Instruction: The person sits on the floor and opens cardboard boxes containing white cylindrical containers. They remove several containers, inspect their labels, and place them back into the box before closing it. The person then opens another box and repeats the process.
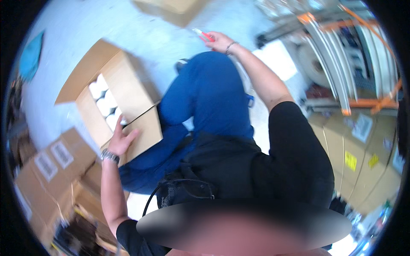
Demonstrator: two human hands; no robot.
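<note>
An open cardboard box (134,86) stands on the floor left of my knees, its flaps spread outward. Inside it, several white rounded items (106,101) lie in rows; what they are cannot be told. My left hand (121,139) rests at the box's near flap with its fingers apart, the index fingertip by the nearest white item. Out in front of my raised knee, my right hand (219,41) holds a red-handled utility knife (206,36), its pale end pointing away from the box's opening.
Closed cardboard boxes with labels (61,160) stand at the left, and strapped cartons (349,160) at the right. A metal ladder with orange parts (333,67) lies at the upper right near a large roll (314,65). Another cardboard box (173,11) sits ahead, and blue material (31,57) far left.
</note>
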